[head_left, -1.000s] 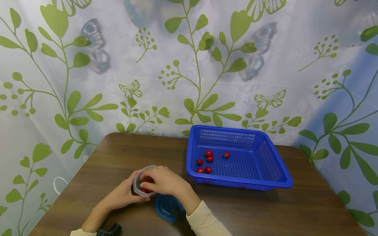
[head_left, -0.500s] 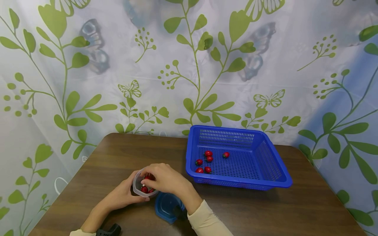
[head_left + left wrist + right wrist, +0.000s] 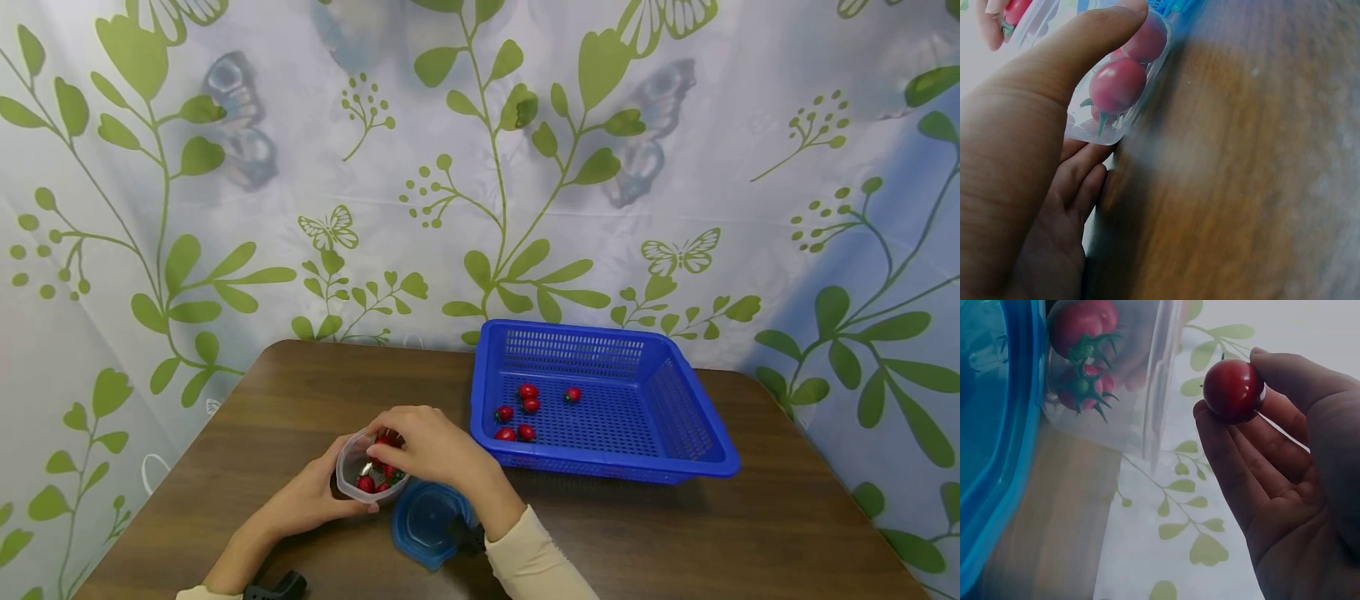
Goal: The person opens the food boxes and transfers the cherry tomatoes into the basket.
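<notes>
My left hand (image 3: 311,502) grips a clear plastic container (image 3: 347,485), thumb along its near side and fingers beneath and around it. Several red cherry tomatoes (image 3: 365,484) with green stems lie inside, seen through its wall in both wrist views. Between thumb and fingertips my right hand (image 3: 442,454) pinches one cherry tomato (image 3: 1233,390). In the right wrist view this tomato shows beside the container's rim; in the head view the fingers overlap the container's opening. A blue lid (image 3: 422,533) lies on the table just right of the container, below my right forearm.
A blue perforated plastic basket (image 3: 600,427) stands at the back right of the brown wooden table (image 3: 720,533). Several cherry tomatoes (image 3: 528,392) lie in its left part. Behind the table hangs a white curtain (image 3: 480,208) printed with green leaves and butterflies.
My right hand has drawn up and slightly right from inside the container, a tomato between its fingers. More of the tomatoes inside now show. The left hand and container hold nearly still.
</notes>
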`<state>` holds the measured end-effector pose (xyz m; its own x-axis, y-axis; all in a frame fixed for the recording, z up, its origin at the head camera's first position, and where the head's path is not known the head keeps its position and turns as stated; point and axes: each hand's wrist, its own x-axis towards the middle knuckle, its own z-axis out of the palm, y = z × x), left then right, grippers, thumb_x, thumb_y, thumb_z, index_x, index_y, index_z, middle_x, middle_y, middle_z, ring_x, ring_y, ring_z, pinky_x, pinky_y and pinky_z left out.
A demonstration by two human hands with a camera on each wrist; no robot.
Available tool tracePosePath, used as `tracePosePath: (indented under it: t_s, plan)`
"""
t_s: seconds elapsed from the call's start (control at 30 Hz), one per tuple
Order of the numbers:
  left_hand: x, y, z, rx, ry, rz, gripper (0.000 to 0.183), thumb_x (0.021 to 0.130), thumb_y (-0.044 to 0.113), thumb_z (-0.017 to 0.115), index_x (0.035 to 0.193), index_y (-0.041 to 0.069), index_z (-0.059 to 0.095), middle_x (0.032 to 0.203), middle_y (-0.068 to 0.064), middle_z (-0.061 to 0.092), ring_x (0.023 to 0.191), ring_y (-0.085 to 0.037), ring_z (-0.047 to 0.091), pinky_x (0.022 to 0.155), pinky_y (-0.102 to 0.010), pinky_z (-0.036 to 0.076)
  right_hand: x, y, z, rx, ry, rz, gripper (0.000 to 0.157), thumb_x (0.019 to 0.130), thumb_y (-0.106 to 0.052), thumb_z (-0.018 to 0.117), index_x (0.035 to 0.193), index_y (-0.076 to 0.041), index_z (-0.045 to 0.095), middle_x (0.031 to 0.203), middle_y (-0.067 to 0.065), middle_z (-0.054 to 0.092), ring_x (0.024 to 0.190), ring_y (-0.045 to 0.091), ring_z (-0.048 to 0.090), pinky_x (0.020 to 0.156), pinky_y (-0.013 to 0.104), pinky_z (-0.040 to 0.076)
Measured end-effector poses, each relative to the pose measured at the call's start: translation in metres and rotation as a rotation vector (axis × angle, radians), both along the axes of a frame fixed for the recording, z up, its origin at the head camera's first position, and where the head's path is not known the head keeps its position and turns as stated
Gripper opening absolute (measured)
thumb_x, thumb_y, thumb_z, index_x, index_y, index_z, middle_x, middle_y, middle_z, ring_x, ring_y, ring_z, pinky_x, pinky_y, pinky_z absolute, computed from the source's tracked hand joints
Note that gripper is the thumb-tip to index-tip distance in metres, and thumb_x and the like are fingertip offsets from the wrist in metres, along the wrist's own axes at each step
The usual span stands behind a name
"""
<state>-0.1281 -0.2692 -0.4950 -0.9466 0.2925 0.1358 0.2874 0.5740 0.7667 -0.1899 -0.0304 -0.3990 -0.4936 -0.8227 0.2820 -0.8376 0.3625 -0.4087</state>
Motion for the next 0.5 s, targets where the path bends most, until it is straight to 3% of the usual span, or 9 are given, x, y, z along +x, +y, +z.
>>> tracePosePath:
  t_s: [0.5]
  plan:
    - [-0.0004,0.0,0.0012,-0.031,0.019,0.009,0.092,0.08,0.046,0.088,0.152,0.019,0.038,0.142,-0.001,0.059,0.123,-0.022,0.062,0.101,-0.029,0.051,-0.0033,0.009,0.0041,-0.025,-0.027,-0.025,0.029,0.102,-0.033,0.067,0.123,-0.013,0.073,0.113,-0.004,0.074,0.096,0.003,0.066,0.083,0.013,0.051]
